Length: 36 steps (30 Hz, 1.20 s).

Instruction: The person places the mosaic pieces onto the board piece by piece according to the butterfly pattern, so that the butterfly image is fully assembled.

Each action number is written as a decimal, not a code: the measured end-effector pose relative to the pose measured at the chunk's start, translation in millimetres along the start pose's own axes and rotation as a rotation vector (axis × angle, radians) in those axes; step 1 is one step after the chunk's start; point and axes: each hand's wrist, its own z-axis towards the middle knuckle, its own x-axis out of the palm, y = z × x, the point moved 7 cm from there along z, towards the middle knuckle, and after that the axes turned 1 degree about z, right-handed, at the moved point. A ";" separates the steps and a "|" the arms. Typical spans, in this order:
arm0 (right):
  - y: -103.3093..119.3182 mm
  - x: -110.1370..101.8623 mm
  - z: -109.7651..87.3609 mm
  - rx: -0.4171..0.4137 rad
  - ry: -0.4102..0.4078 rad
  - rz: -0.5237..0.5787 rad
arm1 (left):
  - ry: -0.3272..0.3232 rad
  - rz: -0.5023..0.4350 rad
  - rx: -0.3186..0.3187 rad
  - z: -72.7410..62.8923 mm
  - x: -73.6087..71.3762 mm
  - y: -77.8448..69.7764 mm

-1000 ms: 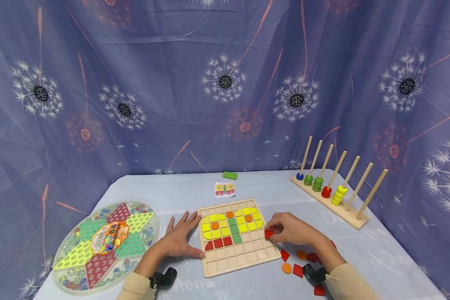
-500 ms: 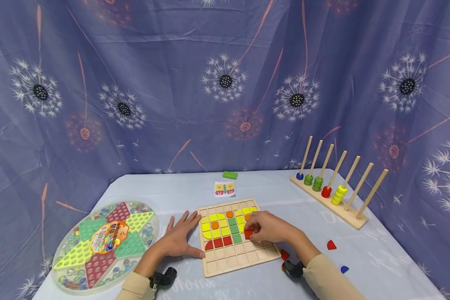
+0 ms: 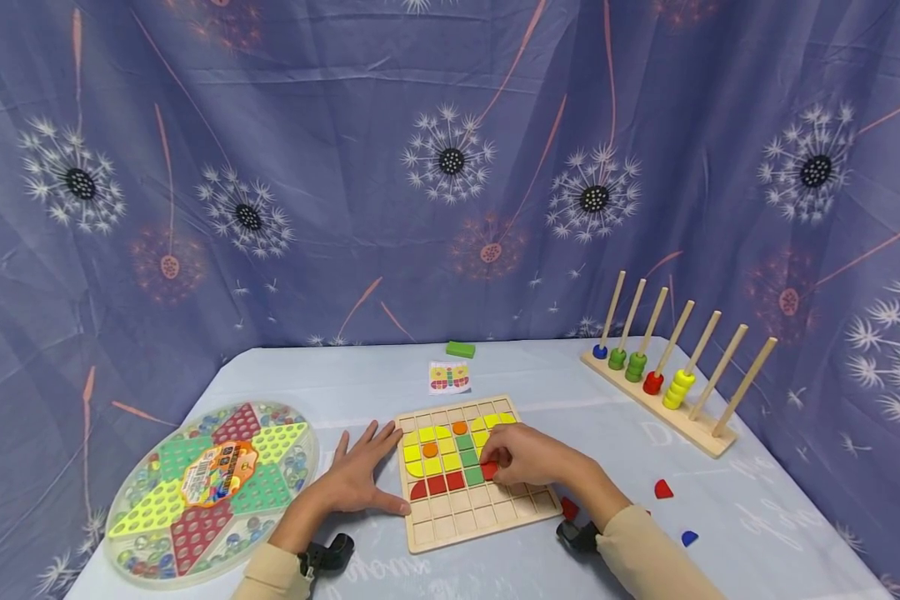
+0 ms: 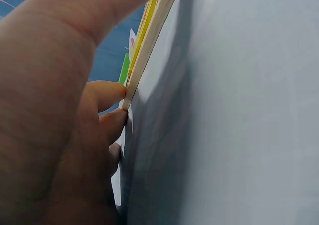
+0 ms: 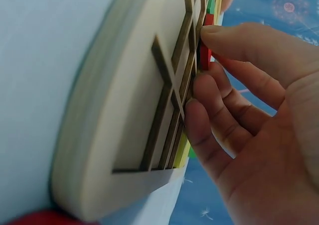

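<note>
A wooden grid board [image 3: 457, 527] holds yellow, orange, green and red tiles. My left hand [image 3: 363, 479] lies with spread fingers at the board's left edge; in the left wrist view its fingertips touch the wooden side. Over the board, my right hand [image 3: 528, 457] pinches a red square tile [image 3: 489, 472] between thumb and fingers, just right of the green column. In the right wrist view the red tile [image 5: 207, 51] is at the grid, thumb on it, with the other fingers curled close to the slats. That hand hides part of the yellow tiles on the right.
Behind the board lie a butterfly picture card [image 3: 449, 379] and a green block [image 3: 461, 350]. A round marble game board [image 3: 217, 492] is at left. A peg rack [image 3: 656, 404] with rings stands at back right. Loose red [image 3: 663, 489] and blue [image 3: 689, 538] pieces lie right.
My right hand has carried the red tile left from the board's right edge to the cell beside the green column, shifting only slightly in the last half second. The left hand stays put.
</note>
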 end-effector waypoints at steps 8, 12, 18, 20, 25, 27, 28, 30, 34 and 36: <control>-2.0 -2.4 -2.0 0.007 0.003 -0.031 | 0.006 -0.002 -0.012 0.0 0.5 0.2; -3.5 -8.8 -7.0 0.001 -0.009 -0.035 | 0.016 -0.003 -0.012 0.1 2.3 0.3; -11.2 -17.4 -14.3 0.012 -0.038 -0.024 | 0.006 0.003 -0.023 0.3 1.3 1.6; -11.7 -15.2 -13.9 0.006 -0.032 -0.037 | 0.006 0.006 -0.024 0.2 0.9 1.6; -9.2 -8.1 -9.7 0.016 -0.019 -0.035 | 0.015 0.000 -0.014 0.0 0.8 0.2; -8.6 -8.6 -9.4 0.027 -0.027 -0.025 | 0.013 -0.003 -0.006 -0.1 0.7 -0.7; -8.8 -9.8 -9.9 0.034 -0.033 -0.024 | 0.010 -0.004 -0.001 -0.1 0.4 -1.1; -10.2 -13.3 -12.4 0.043 -0.046 -0.022 | 0.010 -0.002 0.004 -0.3 0.3 -1.5; -15.1 -25.1 -23.2 0.049 -0.074 0.013 | 0.002 -0.001 0.011 -0.9 -0.5 -0.9; -18.4 -31.4 -30.9 0.047 -0.085 0.030 | 0.001 0.003 0.010 -1.2 -0.7 -0.1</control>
